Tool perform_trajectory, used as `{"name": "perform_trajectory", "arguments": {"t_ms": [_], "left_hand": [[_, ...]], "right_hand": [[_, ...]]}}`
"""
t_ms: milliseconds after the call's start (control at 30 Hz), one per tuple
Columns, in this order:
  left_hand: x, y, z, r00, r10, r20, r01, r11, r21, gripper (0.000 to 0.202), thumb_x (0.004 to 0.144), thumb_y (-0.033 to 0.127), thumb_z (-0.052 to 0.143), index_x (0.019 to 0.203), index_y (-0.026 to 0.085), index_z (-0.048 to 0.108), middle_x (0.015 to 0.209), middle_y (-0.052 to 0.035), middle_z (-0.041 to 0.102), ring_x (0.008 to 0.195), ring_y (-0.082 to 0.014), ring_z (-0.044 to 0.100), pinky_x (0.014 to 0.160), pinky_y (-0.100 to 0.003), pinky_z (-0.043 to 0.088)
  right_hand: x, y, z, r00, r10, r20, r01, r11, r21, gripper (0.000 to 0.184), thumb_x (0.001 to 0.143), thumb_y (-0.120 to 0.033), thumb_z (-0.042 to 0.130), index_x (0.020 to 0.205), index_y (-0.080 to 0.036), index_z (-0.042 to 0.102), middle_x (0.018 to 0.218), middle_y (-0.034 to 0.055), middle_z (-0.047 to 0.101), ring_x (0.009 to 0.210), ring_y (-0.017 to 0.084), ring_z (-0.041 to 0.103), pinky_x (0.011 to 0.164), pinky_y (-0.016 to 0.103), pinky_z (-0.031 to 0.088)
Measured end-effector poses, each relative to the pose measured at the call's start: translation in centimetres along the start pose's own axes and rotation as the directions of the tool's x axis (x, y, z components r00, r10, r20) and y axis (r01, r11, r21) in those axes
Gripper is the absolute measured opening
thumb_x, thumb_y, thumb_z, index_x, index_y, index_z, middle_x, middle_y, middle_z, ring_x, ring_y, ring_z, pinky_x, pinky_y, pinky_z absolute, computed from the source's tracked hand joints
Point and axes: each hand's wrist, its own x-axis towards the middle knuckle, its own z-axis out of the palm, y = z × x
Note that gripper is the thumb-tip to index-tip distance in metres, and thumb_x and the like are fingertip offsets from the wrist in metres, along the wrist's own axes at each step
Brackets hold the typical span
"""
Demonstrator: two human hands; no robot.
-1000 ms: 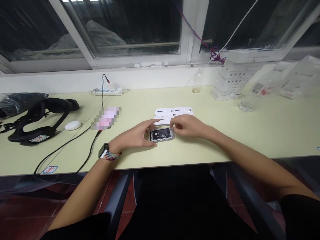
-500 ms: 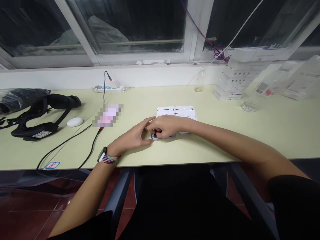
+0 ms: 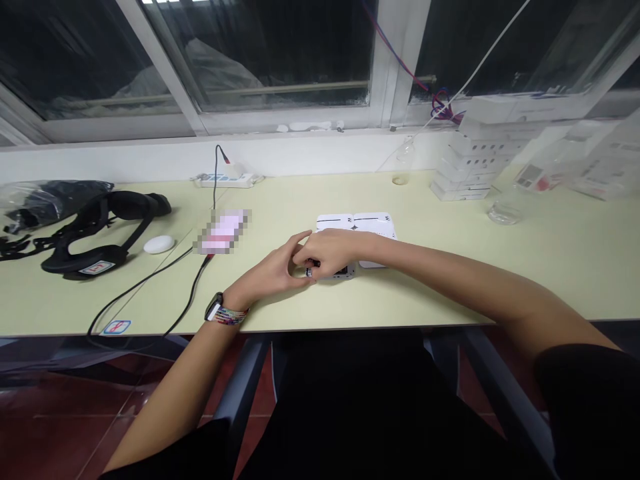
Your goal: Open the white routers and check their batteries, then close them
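Near the tabletop's point(image 3: 450, 280) front edge, both hands are covering a small grey device point(image 3: 341, 271) with a dark face. The right hand point(image 3: 327, 252) is pinching it; the left hand point(image 3: 273, 273) is curling against its end.

Both hands are bunched over a small grey device point(image 3: 341, 271) lying near the front edge of the pale green tabletop point(image 3: 450, 280). The right hand point(image 3: 330, 251) covers most of it from above, and the left hand point(image 3: 273, 273), smartwatch and woven bracelet on its wrist, pinches in at its left end. Just behind sit two white covers point(image 3: 356, 222) side by side. Toward the left edge there's a black headset point(image 3: 95, 233), a white oval puck point(image 3: 159, 244) and black cables point(image 3: 150, 280); a power strip point(image 3: 225, 179) lies along the back edge, with stacked white boxes point(image 3: 475, 160) toward the back right.
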Motion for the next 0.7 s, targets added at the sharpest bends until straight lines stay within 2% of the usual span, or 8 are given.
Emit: {"name": "perform_trajectory", "arguments": {"t_ms": [167, 333, 433, 533, 700], "left_hand": [[-0.1, 0.2, 0.0, 1.0, -0.006, 0.009, 0.006, 1.0, -0.014, 0.101, 0.087, 0.029, 0.078, 0.174, 0.024, 0.027, 0.146, -0.012, 0.072, 0.129, -0.032, 0.074, 0.107, -0.042, 0.059], [0.0, -0.1, 0.0, 0.999, 0.047, -0.026, -0.046, 0.999, 0.016, 0.094, 0.088, 0.038, 0.082, 0.17, 0.028, 0.036, 0.152, -0.0131, 0.067, 0.134, -0.0361, 0.069, 0.112, -0.048, 0.058], [0.0, -0.3, 0.1, 0.997, 0.062, -0.035, -0.061, 0.997, 0.048, 0.096, 0.088, 0.043, 0.084, 0.17, 0.03, 0.037, 0.153, -0.014, 0.066, 0.134, -0.0376, 0.069, 0.112, -0.052, 0.057], [0.0, -0.2, 0.1, 0.998, 0.054, -0.027, -0.053, 0.997, 0.049, 0.094, 0.089, 0.043, 0.082, 0.169, 0.028, 0.036, 0.146, -0.013, 0.07, 0.131, -0.0353, 0.07, 0.112, -0.052, 0.057], [0.1, -0.3, 0.2, 0.998, 0.062, -0.009, -0.062, 0.998, 0.021, 0.094, 0.09, 0.042, 0.083, 0.169, 0.03, 0.034, 0.142, -0.009, 0.073, 0.134, -0.0327, 0.069, 0.121, -0.052, 0.051]], "right_hand": [[0.1, -0.1, 0.0, 1.0, -0.011, -0.025, 0.011, 1.0, -0.003, 0.029, 0.088, -0.029, 0.068, 0.074, -0.023, 0.043, 0.067, -0.0052, 0.048, 0.063, 0.014, 0.038, 0.063, 0.035, 0.022], [-0.4, -0.1, -0.6, 0.993, -0.037, -0.114, 0.037, 0.999, -0.006, 0.036, 0.083, -0.03, 0.072, 0.076, -0.024, 0.037, 0.073, -0.0052, 0.05, 0.065, 0.014, 0.04, 0.062, 0.034, 0.022], [-1.2, -0.3, -0.8, 0.99, -0.016, -0.139, 0.015, 1.0, -0.013, 0.027, 0.086, -0.029, 0.07, 0.079, -0.023, 0.044, 0.079, -0.0036, 0.058, 0.067, 0.014, 0.045, 0.063, 0.033, 0.024], [-2.2, -0.1, -0.8, 0.981, -0.014, -0.196, 0.009, 1.0, -0.023, 0.016, 0.093, -0.033, 0.068, 0.087, -0.022, 0.058, 0.094, 0.0006, 0.067, 0.075, 0.016, 0.053, 0.066, 0.032, 0.027], [-4.7, 0.7, -1.1, 0.946, 0.016, -0.323, -0.044, 0.996, -0.08, 0.025, 0.1, -0.047, 0.068, 0.1, -0.023, 0.069, 0.105, 0.0033, 0.061, 0.073, 0.015, 0.048, 0.067, 0.031, 0.029]]}}
